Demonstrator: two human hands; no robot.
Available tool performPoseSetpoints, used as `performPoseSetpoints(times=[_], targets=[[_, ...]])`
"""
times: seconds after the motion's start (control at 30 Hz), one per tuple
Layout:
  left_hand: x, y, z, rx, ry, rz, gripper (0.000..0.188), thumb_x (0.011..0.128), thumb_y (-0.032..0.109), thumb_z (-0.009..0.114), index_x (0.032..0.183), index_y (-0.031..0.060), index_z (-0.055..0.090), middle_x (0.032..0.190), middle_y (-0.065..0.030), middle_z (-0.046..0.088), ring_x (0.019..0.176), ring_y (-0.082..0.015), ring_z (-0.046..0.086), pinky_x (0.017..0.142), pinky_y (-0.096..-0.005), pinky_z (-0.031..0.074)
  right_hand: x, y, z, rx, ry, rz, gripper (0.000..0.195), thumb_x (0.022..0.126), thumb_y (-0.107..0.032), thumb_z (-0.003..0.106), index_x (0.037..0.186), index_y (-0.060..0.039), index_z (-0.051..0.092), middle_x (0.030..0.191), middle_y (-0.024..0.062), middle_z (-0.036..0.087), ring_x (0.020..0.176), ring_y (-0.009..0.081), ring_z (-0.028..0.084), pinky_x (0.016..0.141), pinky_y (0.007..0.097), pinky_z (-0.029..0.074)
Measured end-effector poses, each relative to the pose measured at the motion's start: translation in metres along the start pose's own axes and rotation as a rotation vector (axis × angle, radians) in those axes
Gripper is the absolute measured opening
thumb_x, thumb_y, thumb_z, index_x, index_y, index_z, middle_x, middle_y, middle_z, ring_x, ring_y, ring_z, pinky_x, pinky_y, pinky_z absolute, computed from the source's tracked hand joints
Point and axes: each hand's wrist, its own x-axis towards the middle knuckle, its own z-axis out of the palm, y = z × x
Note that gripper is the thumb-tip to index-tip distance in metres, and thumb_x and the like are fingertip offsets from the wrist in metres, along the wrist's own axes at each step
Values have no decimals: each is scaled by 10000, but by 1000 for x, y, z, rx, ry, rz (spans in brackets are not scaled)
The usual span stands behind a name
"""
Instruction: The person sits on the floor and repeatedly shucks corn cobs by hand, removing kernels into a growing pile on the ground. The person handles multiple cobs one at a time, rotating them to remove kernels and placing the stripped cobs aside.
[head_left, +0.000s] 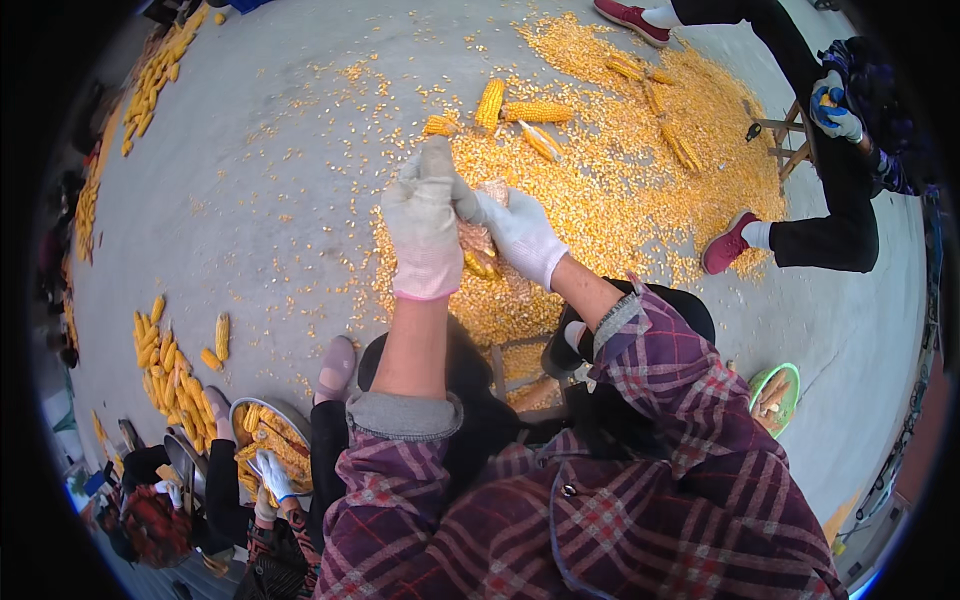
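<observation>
Both my hands, in knitted work gloves, meet over a partly shelled corn cob (476, 238), with some yellow kernels left at its lower end. My left hand (426, 225) closes around its left side, thumb and fingers partly hidden. From the right, my right hand (519, 229) grips the same cob near its upper part. Beneath them spreads loose yellow corn (592, 195) on the concrete floor. Just beyond my hands lie an upright-pointing ear of corn (490, 105), a sideways ear (537, 112), and another with pale husk or bare patch (541, 142).
A co-worker's red shoe (726, 244) rests at the kernels' right edge. At right stands a green basin (791, 405) of cobs. Lower left are a heap of ears (169, 375) and a metal basin (289, 411), with another person's gloved hands over it.
</observation>
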Motion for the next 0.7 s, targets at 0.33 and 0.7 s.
performPoseSetpoints(times=[0.33, 0.7], targets=[[41, 15, -54, -316, 377, -173, 416, 892, 441, 495, 727, 67, 420, 524, -74, 422, 441, -236, 472, 438, -408, 463, 2, -41, -28, 220, -6, 97, 462, 862, -395, 530, 1084, 9, 513, 925, 133, 618, 782, 193, 609, 703, 321, 498], [38, 16, -52, -502, 147, -183, 419, 886, 454, 498, 693, 98, 389, 523, -50, 384, 467, -228, 453, 499, -418, 460, -4, -27, -2, 61, 182, -91, 447, 805, -380, 580, 936, 46, 551, 859, 213, 624, 826, 319, 614, 727, 382, 465]])
